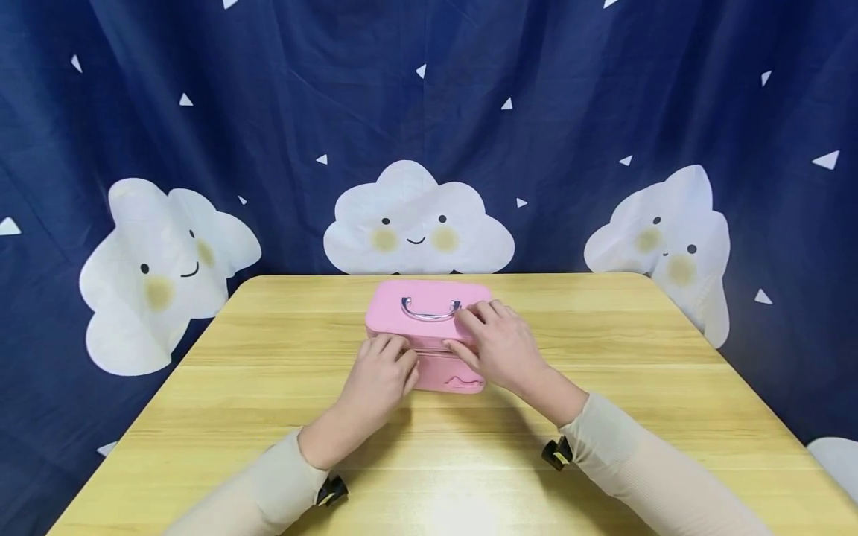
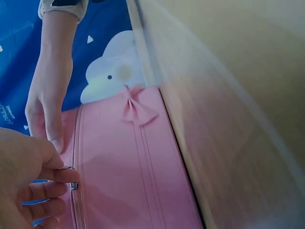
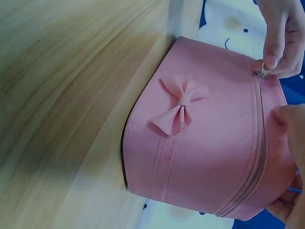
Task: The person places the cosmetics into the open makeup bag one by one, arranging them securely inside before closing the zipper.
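Note:
A pink cosmetic case [image 1: 429, 298] with a silver handle [image 1: 429, 316] on its lid stands upright on the table. A pink bow [image 3: 183, 99] decorates its front, and a zipper [image 3: 259, 143] runs round below the lid. At the front left, my left hand [image 1: 378, 376] pinches the zipper pull [image 2: 70, 168] between thumb and forefinger. Its other fingers [image 2: 45, 191] are loosely bent. My right hand [image 1: 499, 342] grips the lid at its right side, thumb against the lid's front and fingers over the top near the handle.
The case stands toward the far side of a light wooden table [image 1: 268, 342]. Behind the table hangs a dark blue curtain [image 1: 429, 112] with smiling clouds. A dark band or device [image 1: 558, 452] sits at each wrist, below pale sleeves [image 1: 643, 454].

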`<action>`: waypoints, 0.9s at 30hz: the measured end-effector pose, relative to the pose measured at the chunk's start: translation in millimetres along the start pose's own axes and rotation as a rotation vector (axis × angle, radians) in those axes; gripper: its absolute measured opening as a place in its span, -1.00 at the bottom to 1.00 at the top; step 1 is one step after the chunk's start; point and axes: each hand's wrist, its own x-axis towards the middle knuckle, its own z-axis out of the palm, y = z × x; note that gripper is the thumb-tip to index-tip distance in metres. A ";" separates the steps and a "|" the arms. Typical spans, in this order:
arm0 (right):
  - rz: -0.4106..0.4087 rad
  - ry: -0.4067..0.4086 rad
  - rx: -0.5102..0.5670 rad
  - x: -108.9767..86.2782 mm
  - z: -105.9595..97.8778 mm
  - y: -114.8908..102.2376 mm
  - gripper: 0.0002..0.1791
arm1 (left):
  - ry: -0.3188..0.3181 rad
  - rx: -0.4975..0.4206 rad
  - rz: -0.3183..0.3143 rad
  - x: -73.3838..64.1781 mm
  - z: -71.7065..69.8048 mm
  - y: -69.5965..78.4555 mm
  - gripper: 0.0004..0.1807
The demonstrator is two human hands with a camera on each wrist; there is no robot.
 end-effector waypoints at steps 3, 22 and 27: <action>0.007 -0.007 0.001 0.2 -0.8 -0.5 -0.56 | 0.024 0.013 0.022 4.3 4.6 6.9 -0.92; -0.005 -0.286 0.468 24.0 -14.8 79.9 -0.42 | 0.024 -0.008 0.022 3.7 7.6 8.7 -0.85; 0.041 -0.491 0.641 22.8 -11.5 95.2 -0.07 | 0.019 -0.024 0.027 3.0 8.5 6.8 -0.88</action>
